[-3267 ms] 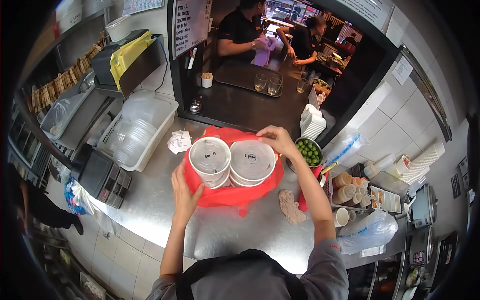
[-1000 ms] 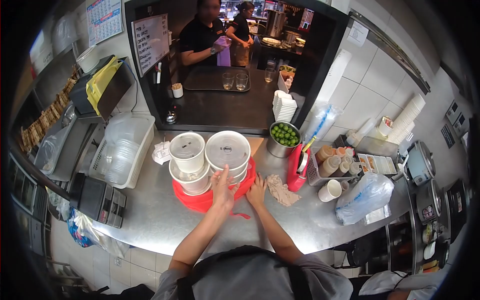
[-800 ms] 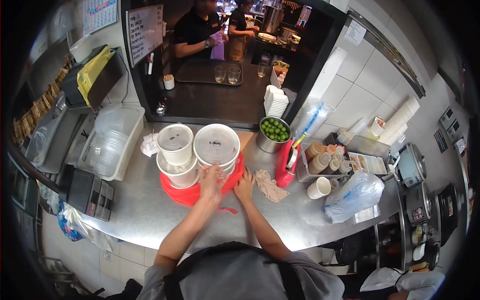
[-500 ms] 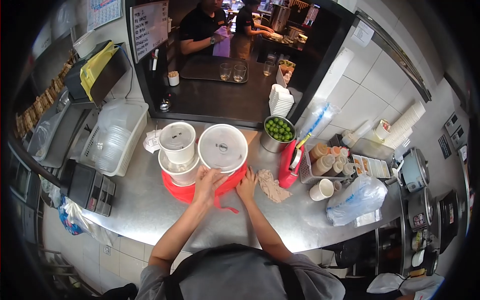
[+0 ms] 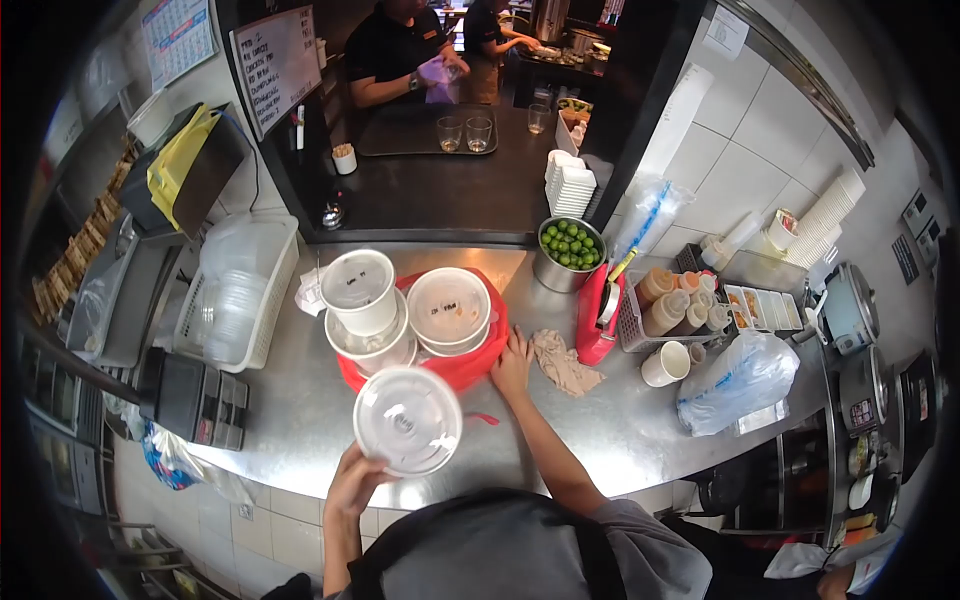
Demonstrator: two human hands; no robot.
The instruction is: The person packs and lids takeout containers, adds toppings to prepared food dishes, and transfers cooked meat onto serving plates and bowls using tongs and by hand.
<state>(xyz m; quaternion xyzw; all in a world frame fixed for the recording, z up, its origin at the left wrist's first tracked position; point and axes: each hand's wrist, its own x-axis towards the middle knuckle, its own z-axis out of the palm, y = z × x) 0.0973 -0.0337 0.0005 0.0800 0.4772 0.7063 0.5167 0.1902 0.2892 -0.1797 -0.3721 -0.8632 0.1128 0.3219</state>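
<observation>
My left hand (image 5: 358,480) grips a white tub with a translucent lid (image 5: 408,422) by its near left rim, held in front of the other tubs. A red plastic bag (image 5: 497,350) lies opened out on the steel counter around several lidded white tubs. On its left, a smaller tub (image 5: 358,288) sits on a wider tub (image 5: 372,345). At the right in the bag is a tub with dark writing on its lid (image 5: 449,304), stacked on another. My right hand (image 5: 513,365) rests with fingers stretched out against the bag's right edge, holding nothing that I can see.
Around the counter (image 5: 300,440) stand a steel pot of green limes (image 5: 568,262), a red tape dispenser (image 5: 598,318), a crumpled cloth (image 5: 564,362), a paper cup (image 5: 666,364), sauce bottles (image 5: 665,312) and a basket of plastic lids (image 5: 262,318). Two people work beyond the pass-through.
My left hand has lifted the top tub off the right stack and drawn it toward me, uncovering the tub with writing. My right hand stays by the bag's edge. The view has shifted slightly.
</observation>
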